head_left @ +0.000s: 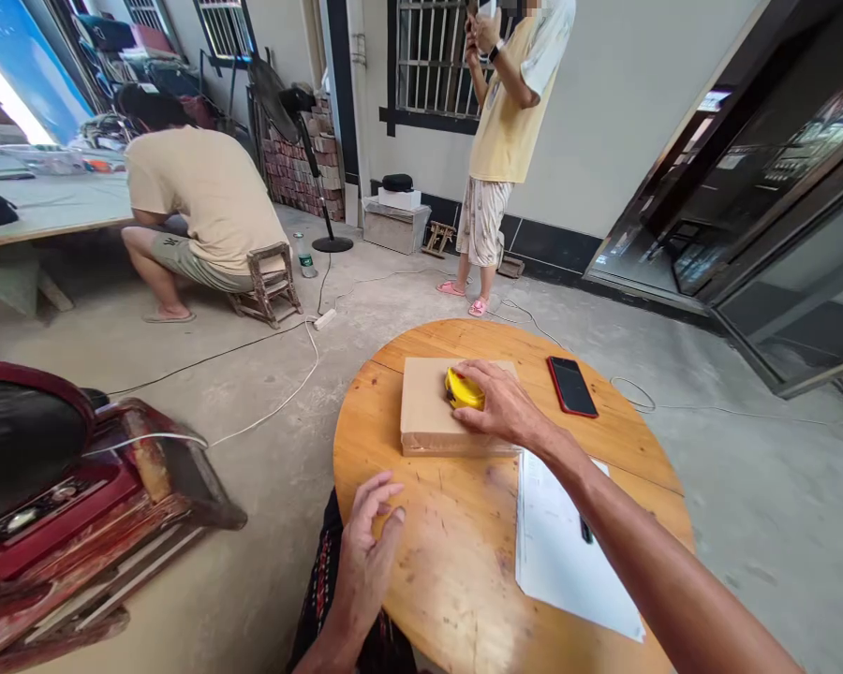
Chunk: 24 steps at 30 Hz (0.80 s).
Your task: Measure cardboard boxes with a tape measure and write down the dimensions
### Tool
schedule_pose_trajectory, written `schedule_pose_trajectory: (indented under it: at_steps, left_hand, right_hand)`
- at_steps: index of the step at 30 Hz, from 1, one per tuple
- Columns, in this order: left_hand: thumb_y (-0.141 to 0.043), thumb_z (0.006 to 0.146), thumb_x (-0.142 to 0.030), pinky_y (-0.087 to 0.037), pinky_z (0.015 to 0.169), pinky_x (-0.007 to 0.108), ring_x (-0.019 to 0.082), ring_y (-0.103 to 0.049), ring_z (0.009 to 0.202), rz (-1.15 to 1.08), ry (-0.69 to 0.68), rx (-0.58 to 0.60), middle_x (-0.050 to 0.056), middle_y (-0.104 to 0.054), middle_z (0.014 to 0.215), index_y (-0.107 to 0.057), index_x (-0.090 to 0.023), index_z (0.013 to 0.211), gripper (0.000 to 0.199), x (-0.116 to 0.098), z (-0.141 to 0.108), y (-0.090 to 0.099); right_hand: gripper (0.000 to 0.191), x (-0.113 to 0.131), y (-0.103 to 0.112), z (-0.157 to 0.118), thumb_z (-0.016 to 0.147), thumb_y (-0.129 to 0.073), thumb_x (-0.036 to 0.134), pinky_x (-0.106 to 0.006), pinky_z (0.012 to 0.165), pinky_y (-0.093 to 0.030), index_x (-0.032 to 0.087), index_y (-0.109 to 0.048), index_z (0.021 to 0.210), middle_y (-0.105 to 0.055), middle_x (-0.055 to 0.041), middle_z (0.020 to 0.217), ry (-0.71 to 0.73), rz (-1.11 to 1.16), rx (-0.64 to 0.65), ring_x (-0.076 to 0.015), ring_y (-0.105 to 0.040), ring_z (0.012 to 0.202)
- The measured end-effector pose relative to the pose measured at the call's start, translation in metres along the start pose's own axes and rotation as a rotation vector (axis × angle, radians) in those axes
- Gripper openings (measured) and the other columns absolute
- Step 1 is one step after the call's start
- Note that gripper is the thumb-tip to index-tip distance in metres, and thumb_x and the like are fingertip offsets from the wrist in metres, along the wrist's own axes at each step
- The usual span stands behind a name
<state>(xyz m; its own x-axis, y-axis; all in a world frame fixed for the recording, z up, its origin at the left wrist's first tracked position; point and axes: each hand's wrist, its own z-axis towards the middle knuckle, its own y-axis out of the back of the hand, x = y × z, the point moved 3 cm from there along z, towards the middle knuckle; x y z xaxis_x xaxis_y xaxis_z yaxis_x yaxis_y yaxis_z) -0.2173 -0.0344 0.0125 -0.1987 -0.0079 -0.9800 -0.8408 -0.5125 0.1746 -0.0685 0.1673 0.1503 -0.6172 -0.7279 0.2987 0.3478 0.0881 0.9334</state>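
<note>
A closed cardboard box (425, 402) lies on the round wooden table (456, 552). On top of the box is a yellow tape measure (465, 391), with the fingers of my right hand (495, 401) wrapped round it. My left hand (374, 548) is over the table's left edge, in front of the box, its fingers apart and holding nothing. White papers (569, 548) lie under my right forearm, with a black pen (585, 531) on them. A phone with a red edge (572, 386) lies right of the box.
A red fan-like appliance (35, 468) stands on a wooden chair at the left. One person (203, 197) sits on a low stool by a large table (63, 201); another (506, 131) stands beyond the round table. Cables (281, 404) cross the floor near a standing fan (316, 178).
</note>
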Motion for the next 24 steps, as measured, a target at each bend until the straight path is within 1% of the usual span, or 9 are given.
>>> schedule_pose_trajectory:
  at_steps: [3, 5, 7, 9, 11, 12, 15, 21, 24]
  left_hand:
    - [-0.057, 0.087, -0.033, -0.052, 0.091, 0.038, 0.024, -0.060, 0.111, 0.002, 0.003, 0.004, 0.010, -0.056, 0.133, -0.067, -0.021, 0.111, 0.029, 0.001, 0.008, -0.003]
    - [-0.056, 0.088, -0.032, -0.050, 0.095, 0.038, 0.024, -0.058, 0.116, -0.012, 0.009, 0.013, 0.010, -0.052, 0.140, -0.062, -0.022, 0.123, 0.037, 0.001, 0.016, -0.009]
    - [-0.056, 0.087, -0.031, -0.048, 0.101, 0.041, 0.026, -0.054, 0.123, -0.032, 0.043, 0.013, 0.010, -0.047, 0.146, -0.051, -0.023, 0.137, 0.050, 0.000, 0.023, -0.017]
    - [-0.058, 0.086, -0.031, -0.044, 0.105, 0.045, 0.029, -0.049, 0.130, -0.048, 0.109, 0.015, 0.011, -0.043, 0.150, -0.039, -0.025, 0.146, 0.064, -0.002, 0.030, -0.027]
    - [-0.059, 0.085, -0.029, -0.039, 0.110, 0.049, 0.031, -0.042, 0.137, -0.074, 0.153, 0.029, 0.011, -0.040, 0.153, -0.030, -0.026, 0.151, 0.072, -0.005, 0.035, -0.037]
    - [-0.059, 0.085, -0.027, -0.037, 0.112, 0.049, 0.031, -0.040, 0.140, -0.097, 0.153, 0.040, 0.011, -0.039, 0.154, -0.028, -0.026, 0.152, 0.073, -0.006, 0.038, -0.041]
    - [-0.059, 0.085, -0.025, -0.036, 0.114, 0.047, 0.028, -0.041, 0.140, -0.182, 0.111, 0.037, 0.011, -0.043, 0.151, -0.033, -0.024, 0.148, 0.068, -0.009, 0.047, -0.045]
    - [-0.064, 0.081, -0.027, -0.040, 0.111, 0.046, 0.026, -0.056, 0.125, -0.235, 0.059, -0.059, 0.010, -0.060, 0.132, -0.051, -0.021, 0.131, 0.052, -0.005, 0.073, -0.019]
    - [-0.066, 0.079, -0.028, -0.039, 0.112, 0.047, 0.027, -0.056, 0.125, -0.222, 0.052, -0.068, 0.012, -0.060, 0.132, -0.051, -0.020, 0.132, 0.055, -0.006, 0.080, -0.007]
  right_hand:
    - [0.061, -0.005, 0.000, -0.013, 0.081, -0.071, 0.042, -0.054, 0.111, -0.035, 0.020, -0.056, 0.136, -0.048, -0.0140, 0.150, -0.011, 0.058, -0.052, -0.0348, -0.044, 0.137]
    - [0.054, -0.011, 0.003, -0.033, 0.085, -0.067, 0.045, -0.057, 0.113, -0.031, 0.022, -0.059, 0.133, -0.046, -0.0123, 0.152, -0.061, 0.114, -0.159, -0.0341, -0.042, 0.139]
    - [0.049, -0.024, 0.004, -0.058, 0.087, -0.062, 0.048, -0.056, 0.112, -0.033, 0.021, -0.062, 0.128, -0.048, -0.0136, 0.150, -0.194, 0.211, -0.353, -0.0332, -0.044, 0.137]
    - [0.052, -0.040, -0.004, -0.084, 0.089, -0.057, 0.053, -0.053, 0.105, -0.042, 0.019, -0.061, 0.128, -0.052, -0.0168, 0.145, -0.418, 0.366, -0.528, -0.0333, -0.049, 0.132]
    - [0.060, -0.050, -0.023, -0.103, 0.089, -0.053, 0.058, -0.052, 0.099, -0.047, 0.016, -0.058, 0.132, -0.058, -0.0185, 0.139, -0.598, 0.560, -0.507, -0.0343, -0.054, 0.126]
    - [0.063, -0.051, -0.032, -0.109, 0.089, -0.052, 0.059, -0.051, 0.099, -0.047, 0.016, -0.056, 0.134, -0.060, -0.0181, 0.137, -0.630, 0.640, -0.469, -0.0344, -0.055, 0.125]
    - [0.061, -0.037, -0.052, -0.116, 0.090, -0.051, 0.058, -0.047, 0.104, -0.044, 0.018, -0.054, 0.137, -0.061, -0.0135, 0.137, -0.600, 0.797, -0.427, -0.0326, -0.055, 0.125]
    - [0.057, 0.007, -0.069, -0.115, 0.092, -0.050, 0.053, -0.040, 0.104, -0.046, 0.019, -0.052, 0.139, -0.060, -0.0111, 0.138, -0.517, 0.918, -0.453, -0.0272, -0.056, 0.125]
    - [0.046, 0.003, -0.071, -0.120, 0.094, -0.048, 0.045, -0.040, 0.106, -0.045, 0.020, -0.060, 0.130, -0.060, -0.0111, 0.138, -0.493, 0.756, -0.438, -0.0255, -0.054, 0.128]
